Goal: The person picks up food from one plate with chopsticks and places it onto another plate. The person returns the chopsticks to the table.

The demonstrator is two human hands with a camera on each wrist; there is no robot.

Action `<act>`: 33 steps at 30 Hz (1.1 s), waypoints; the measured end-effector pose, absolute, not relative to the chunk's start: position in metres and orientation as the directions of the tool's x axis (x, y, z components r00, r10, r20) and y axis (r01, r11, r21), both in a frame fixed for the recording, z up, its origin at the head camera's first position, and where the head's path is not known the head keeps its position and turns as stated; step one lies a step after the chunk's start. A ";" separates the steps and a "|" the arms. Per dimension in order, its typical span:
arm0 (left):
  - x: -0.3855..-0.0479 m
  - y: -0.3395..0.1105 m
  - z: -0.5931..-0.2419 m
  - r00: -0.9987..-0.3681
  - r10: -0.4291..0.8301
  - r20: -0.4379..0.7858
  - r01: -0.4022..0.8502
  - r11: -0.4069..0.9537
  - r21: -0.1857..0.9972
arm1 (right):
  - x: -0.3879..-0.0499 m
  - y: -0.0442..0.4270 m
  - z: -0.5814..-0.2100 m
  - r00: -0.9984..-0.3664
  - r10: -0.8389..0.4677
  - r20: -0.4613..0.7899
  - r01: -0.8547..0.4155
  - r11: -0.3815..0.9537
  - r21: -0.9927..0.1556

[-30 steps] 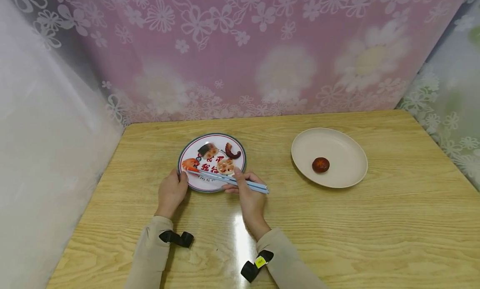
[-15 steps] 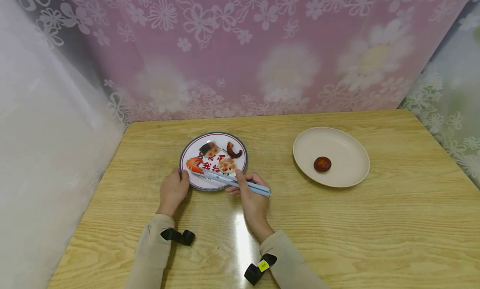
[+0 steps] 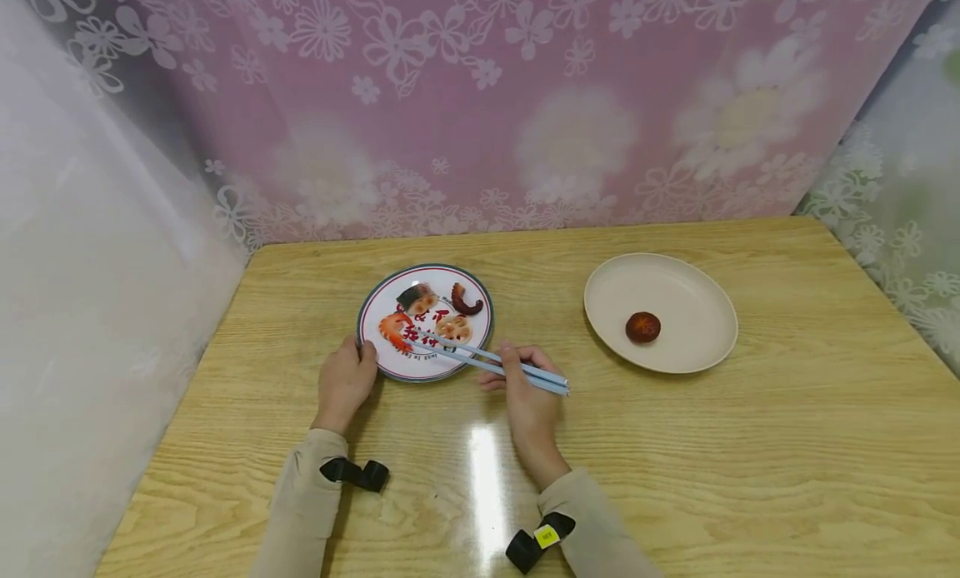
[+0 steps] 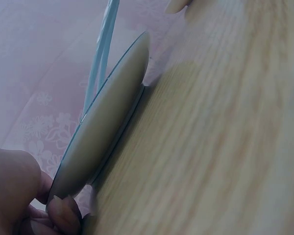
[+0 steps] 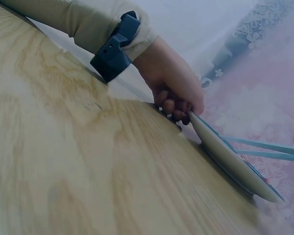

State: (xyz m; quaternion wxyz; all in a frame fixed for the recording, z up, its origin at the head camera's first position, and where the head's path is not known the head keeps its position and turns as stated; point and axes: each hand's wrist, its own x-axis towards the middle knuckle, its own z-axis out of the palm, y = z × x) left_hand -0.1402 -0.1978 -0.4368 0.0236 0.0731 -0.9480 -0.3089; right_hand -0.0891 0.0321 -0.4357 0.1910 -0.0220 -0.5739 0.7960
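My left hand (image 3: 347,384) pinches the near left rim of a white round plate (image 3: 397,363) with red lettering, also seen in the left wrist view. My right hand (image 3: 534,407) grips a pair of light blue chopsticks (image 3: 551,379), their tips slightly parted over the plate. Nothing is between the tips. A shrimp (image 3: 395,332) lies just left of them, and it is hard to tell whether they touch it. A lotus root slice (image 3: 453,329) lies beside the upper chopstick. Farther back are a dark-edged food piece (image 3: 417,298) and a curled octopus tentacle (image 3: 467,301).
To the right, a beige oval plate (image 3: 693,336) carries a brown shiitake mushroom (image 3: 642,328). Both plates stand on a wooden table (image 3: 712,470). A pink floral curtain (image 3: 465,128) hangs behind the table's far edge.
The shrimp has shifted right and turned on the plate. My right hand has drawn back to the right, and the chopstick tips have left the plate's left side. My left hand stays put.
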 end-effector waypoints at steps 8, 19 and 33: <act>-0.140 -0.196 -0.436 -0.989 -0.148 -0.027 -0.136 0.796 0.590 | -0.082 0.055 -0.434 -0.910 0.355 0.215 -0.315 -0.252 -0.915; -0.141 -0.197 -0.437 -0.988 -0.153 -0.027 -0.138 0.788 0.600 | -0.065 0.108 -0.432 -0.847 0.477 0.236 -0.419 -0.326 -0.847; -0.141 -0.197 -0.435 -0.988 -0.151 -0.033 -0.140 0.786 0.603 | -0.063 0.148 -0.417 -0.765 0.617 0.183 -0.507 -0.404 -0.762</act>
